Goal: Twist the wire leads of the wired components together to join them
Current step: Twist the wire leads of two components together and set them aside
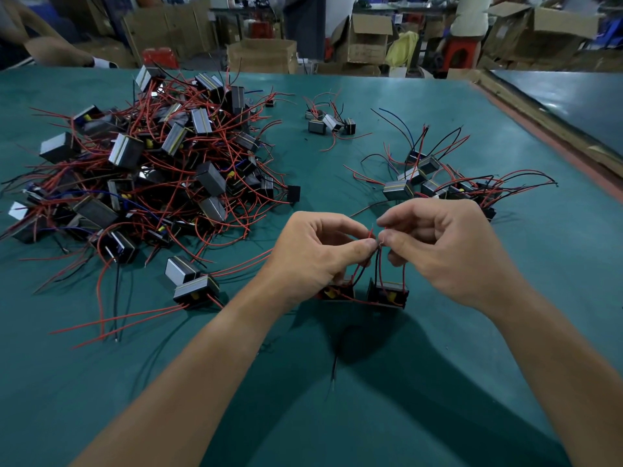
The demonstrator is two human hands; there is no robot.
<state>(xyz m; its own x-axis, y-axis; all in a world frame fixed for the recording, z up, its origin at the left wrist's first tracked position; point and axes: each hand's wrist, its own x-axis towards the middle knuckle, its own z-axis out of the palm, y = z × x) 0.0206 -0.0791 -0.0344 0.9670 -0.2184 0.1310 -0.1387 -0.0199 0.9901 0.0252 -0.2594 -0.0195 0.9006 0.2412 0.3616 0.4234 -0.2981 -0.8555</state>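
Two components in work, black bodies with a yellow bit showing. The left component (pixel 338 292) is half hidden under my left hand (pixel 317 254), and the right component (pixel 387 294) is just beside it. Their red and black leads (pixel 379 264) run up and meet at one spot. I'm pinching them there with both hands, right hand (pixel 445 251) on the bare tips. Can't tell if the bodies rest on the mat. Same parts are in a tangled pile (pixel 151 163) far left and a smaller cluster (pixel 435 187) right.
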